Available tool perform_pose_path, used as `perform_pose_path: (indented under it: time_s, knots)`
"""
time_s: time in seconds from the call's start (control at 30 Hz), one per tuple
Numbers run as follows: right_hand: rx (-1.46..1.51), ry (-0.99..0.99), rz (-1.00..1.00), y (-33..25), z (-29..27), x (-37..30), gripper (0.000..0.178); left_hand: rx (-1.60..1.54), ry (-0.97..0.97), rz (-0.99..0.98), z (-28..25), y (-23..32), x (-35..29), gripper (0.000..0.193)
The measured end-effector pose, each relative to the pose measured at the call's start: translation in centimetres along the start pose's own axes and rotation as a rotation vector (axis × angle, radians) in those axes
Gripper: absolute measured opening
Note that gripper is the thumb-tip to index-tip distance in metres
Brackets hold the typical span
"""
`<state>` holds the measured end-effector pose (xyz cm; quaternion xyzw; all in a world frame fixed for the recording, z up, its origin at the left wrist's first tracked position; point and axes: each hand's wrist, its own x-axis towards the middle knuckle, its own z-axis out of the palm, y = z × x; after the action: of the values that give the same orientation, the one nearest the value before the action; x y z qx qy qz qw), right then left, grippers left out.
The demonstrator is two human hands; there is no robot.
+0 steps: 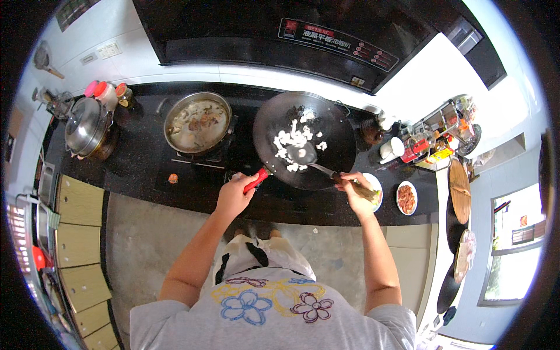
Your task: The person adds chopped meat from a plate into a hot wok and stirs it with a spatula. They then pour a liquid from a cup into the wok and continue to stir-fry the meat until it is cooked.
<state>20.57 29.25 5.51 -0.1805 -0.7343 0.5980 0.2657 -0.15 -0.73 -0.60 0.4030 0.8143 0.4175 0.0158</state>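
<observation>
Left hand [234,195] is wrapped tight around the red wok handle [256,179], the black wok [304,140] sitting up at one o'clock from those fingers. Right hand [353,191] is clenched on the spatula [318,166], its long axis running out toward ten o'clock, blade in the white pieces [294,141]. Soup pot [198,122] sits at nine o'clock of the wok.

hood label [304,31]: dark rectangle, red edge | control strip [373,56]: red marks
</observation>
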Motion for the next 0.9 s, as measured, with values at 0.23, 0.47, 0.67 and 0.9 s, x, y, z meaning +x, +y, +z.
perform_pose_path:
  time_s: [0.23, 0.47, 0.67, 0.9]
  knots:
    - [-0.048, 0.032, 0.005, -0.4, 0.8, 3.8, 0.005, -0.019, -0.003, 0.018, 0.1, 0.5, 0.3, 0.042]
    - [-0.22, -0.023, 0.214, -14.0, 0.4, 6.8, 0.014, -0.031, 0.04, 0.008, 0.2, 0.1, 0.1, 0.038]
    - [-0.061, 0.108, 0.154, -6.4, 3.1, 8.3, 0.011, -0.057, 0.05, 0.017, 0.7, 0.3, 0.3, 0.035]
    - [-0.009, 0.22, -0.16, -2.4, 3.0, 10.4, 0.007, -0.044, 0.052, 0.025, 0.7, -0.1, 0.2, 0.037]
